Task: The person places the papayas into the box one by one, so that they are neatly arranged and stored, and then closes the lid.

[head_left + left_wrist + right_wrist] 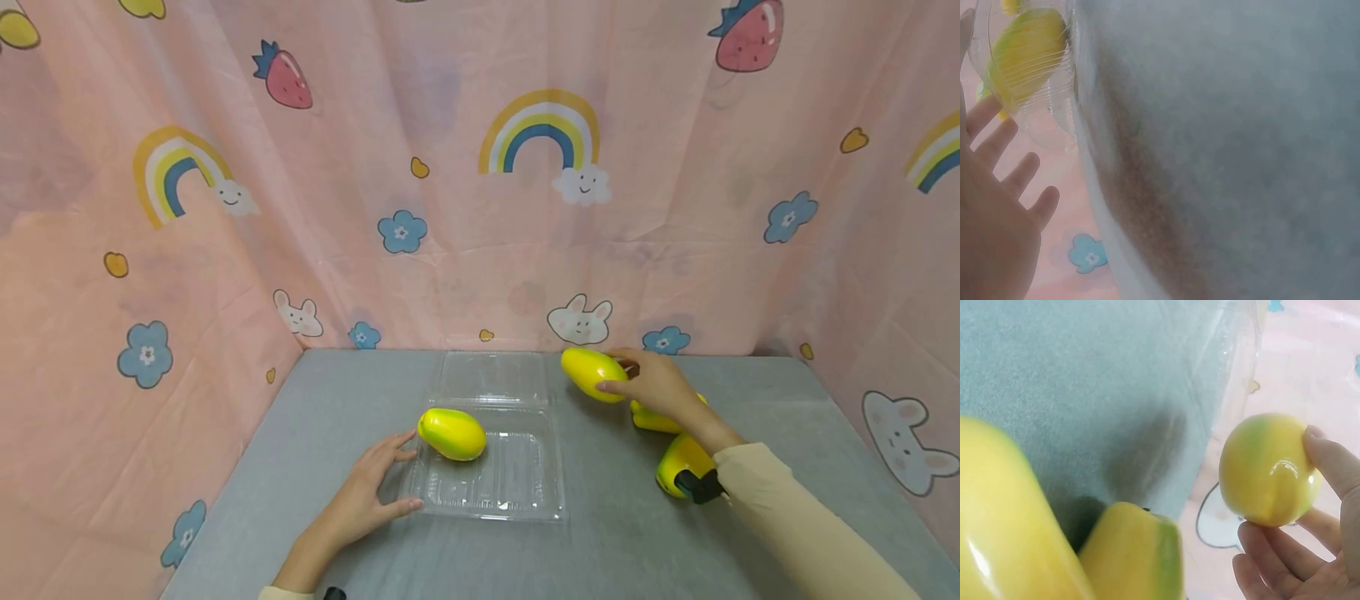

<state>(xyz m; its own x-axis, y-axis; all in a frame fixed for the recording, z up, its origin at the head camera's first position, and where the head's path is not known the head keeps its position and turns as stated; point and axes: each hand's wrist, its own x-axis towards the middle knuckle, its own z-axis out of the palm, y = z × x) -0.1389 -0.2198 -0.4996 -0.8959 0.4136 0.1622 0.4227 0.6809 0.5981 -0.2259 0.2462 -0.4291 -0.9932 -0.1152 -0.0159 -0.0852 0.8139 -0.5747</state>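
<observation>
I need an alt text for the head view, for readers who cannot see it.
A person's right hand holds a yellow fruit over a gray table, while the left hand is at the left edge of an open clear plastic container with another fruit inside. Two more fruits lie at right, partly hidden, and pink cartoon-printed cloth hangs behind.

Rectangular clear plastic container (525,467) on a grey tabletop (322,425), fruit in it and to its right.
Its open lid (491,375) lies behind the base; one oval yellow-green glossy fruit (452,435) sits at the base's left rear, a bare left hand (367,490) by the left edge. Right of the lid, a bare right hand (654,383) holds a second oval yellow-green fruit (588,372) above the tabletop; nearer and further right lie two more, a rear yellow fruit (654,419) and a front yellow-green fruit (681,460).
</observation>
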